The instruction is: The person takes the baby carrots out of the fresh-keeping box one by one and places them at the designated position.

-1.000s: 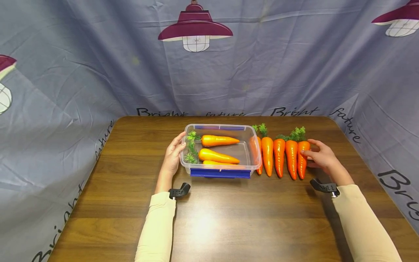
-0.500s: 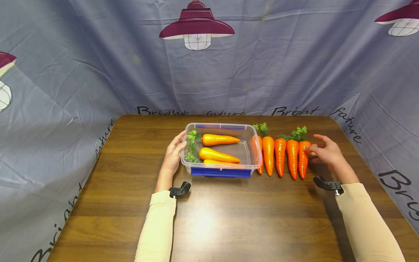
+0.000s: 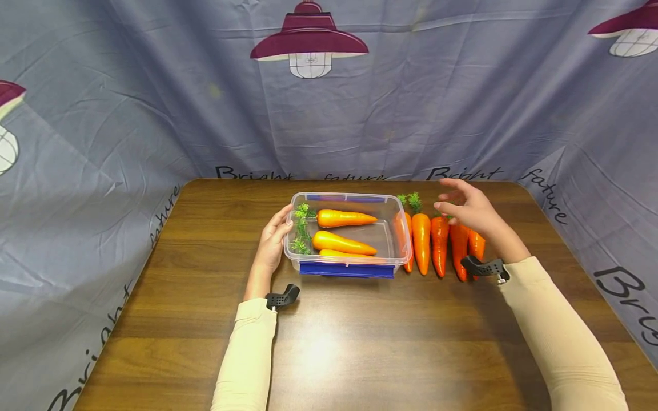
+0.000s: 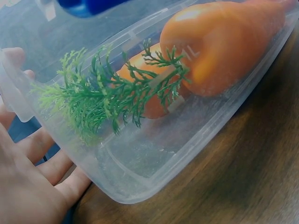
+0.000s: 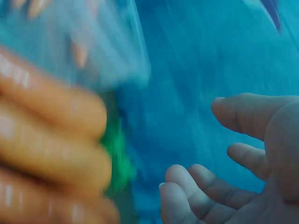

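Note:
Three orange carrots (image 3: 345, 243) with feathery green tops lie inside a clear plastic container (image 3: 349, 261) with blue clips. At its left end, my left hand (image 3: 271, 242) holds the container by the end wall, thumb at the rim. Several redder carrots (image 3: 440, 245) lie side by side just right of it, tips pointing toward me. My right hand (image 3: 475, 211) hovers over the upper ends of the rightmost ones, fingers spread and loosely bent, holding nothing. It hides some of their green tops. In the right wrist view, its fingers (image 5: 219, 186) are apart and the carrots blur at left.
The brown wooden table (image 3: 370, 348) extends in front of the container and to both sides. A grey-blue curtain (image 3: 329, 125) with printed lamps and lettering hangs behind the table and along its sides.
My right hand has let go of the rightmost carrot and moved left and away from me, over the row's tops. My left hand and the container have stayed in place.

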`<state>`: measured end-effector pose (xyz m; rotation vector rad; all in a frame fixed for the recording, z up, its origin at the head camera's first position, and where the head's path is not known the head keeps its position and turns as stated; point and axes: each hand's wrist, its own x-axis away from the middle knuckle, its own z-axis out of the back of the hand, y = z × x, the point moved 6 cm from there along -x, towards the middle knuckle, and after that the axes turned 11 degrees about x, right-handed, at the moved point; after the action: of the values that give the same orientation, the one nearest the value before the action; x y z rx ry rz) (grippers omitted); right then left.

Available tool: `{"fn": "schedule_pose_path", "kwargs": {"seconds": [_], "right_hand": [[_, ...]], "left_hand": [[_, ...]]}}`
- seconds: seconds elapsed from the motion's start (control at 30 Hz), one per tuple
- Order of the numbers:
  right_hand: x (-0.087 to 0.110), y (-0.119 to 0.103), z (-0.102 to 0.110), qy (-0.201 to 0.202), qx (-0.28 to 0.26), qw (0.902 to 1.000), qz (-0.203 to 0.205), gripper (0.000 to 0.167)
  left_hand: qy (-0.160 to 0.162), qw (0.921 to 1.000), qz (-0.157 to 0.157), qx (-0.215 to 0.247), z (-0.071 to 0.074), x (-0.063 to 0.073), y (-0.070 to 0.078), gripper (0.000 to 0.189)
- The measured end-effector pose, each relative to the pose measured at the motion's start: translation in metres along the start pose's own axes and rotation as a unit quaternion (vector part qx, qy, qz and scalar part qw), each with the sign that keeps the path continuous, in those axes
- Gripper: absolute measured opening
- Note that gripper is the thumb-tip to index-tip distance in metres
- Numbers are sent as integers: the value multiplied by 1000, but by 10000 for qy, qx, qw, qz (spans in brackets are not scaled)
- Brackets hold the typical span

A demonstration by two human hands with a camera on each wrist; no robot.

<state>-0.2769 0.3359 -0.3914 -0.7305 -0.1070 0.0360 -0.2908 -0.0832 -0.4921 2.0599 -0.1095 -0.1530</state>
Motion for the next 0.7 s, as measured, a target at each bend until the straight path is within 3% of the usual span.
{"fn": "schedule_pose_path", "kwargs": {"seconds": [0.17,0.33,0.53,0.7], "right_hand": [[-15,-53,-32,-473,81,9975,524,66],[-28,-90,-68,-1025,10,9905,915,62],[-37,-120,-110,-1704,151,9792,1090,62],[-40,-136,-138,-1959,427,9713,1283,64]], "left_hand": [[-2,10000,27,38,0,0,-1,51],[-26,10000,5,26,1,-1,-1,51],[-31,10000,0,33,1,-1,0,51],[-44,10000,-8,-48,1,-1,1,51]]}}
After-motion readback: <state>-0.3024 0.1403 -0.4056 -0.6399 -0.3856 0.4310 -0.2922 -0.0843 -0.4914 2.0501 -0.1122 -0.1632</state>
